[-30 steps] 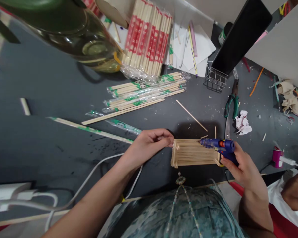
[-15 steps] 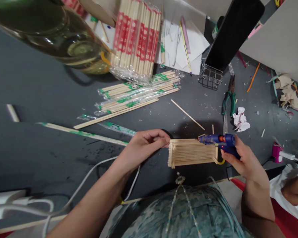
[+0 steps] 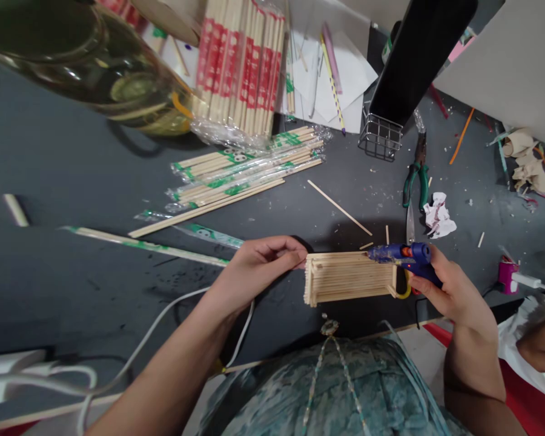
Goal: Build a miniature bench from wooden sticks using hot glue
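Note:
A small box of thin wooden sticks (image 3: 352, 280), with closely laid sticks and short posts at its corners, lies at the table's front. At its upper left corner my left hand (image 3: 272, 261) is closed in a pinch on the edge; the fingertips are partly hidden. My right hand (image 3: 452, 287) grips a blue glue gun (image 3: 402, 254), whose dirty nozzle points left and meets or hovers just over the box's far edge. Beneath the glue gun shows the yellow handle (image 3: 406, 286) of a tool, mostly covered. A loose stick (image 3: 340, 208) lies beyond the box.
Wrapped chopsticks (image 3: 249, 166) and a red-banded chopstick pack (image 3: 238, 72) lie behind, beside a large bottle (image 3: 131, 85). Green-handled pliers (image 3: 416, 175), crumpled paper (image 3: 439, 216) and a phone in a wire stand (image 3: 380, 136) are farther right. A white cable (image 3: 163, 330) runs left. Another person's arm (image 3: 540, 339) shows at right.
The view has shifted slightly, so the table items slide left. The glue gun's nozzle stays along the box's far edge, moving slightly right along it. Both hands keep their hold.

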The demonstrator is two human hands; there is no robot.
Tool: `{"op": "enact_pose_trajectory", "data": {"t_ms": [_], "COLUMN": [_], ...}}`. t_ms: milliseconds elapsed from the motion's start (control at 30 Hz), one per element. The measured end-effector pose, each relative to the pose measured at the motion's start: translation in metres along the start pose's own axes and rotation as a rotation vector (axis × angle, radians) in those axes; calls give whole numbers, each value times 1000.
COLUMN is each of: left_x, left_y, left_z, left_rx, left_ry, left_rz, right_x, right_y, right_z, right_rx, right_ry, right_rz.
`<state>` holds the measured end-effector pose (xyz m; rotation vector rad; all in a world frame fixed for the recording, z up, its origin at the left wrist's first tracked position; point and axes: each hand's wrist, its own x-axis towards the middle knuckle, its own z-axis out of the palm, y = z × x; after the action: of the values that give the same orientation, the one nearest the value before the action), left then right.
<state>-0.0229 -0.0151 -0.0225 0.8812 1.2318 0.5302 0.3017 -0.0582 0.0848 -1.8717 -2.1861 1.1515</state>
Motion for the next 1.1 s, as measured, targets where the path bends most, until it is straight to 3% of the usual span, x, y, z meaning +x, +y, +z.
{"op": "enact_pose_trajectory", "data": {"t_ms": [1100], "left_x": [0], "left_y": [2], "left_z": [2], "left_rx": [-24], "left_ry": [18], "left_rz": [-36], "right_x": [-10], "right_y": [11], "right_z": [-13], "right_rx": [21], "right_ry": [24], "right_rz": [37]}}
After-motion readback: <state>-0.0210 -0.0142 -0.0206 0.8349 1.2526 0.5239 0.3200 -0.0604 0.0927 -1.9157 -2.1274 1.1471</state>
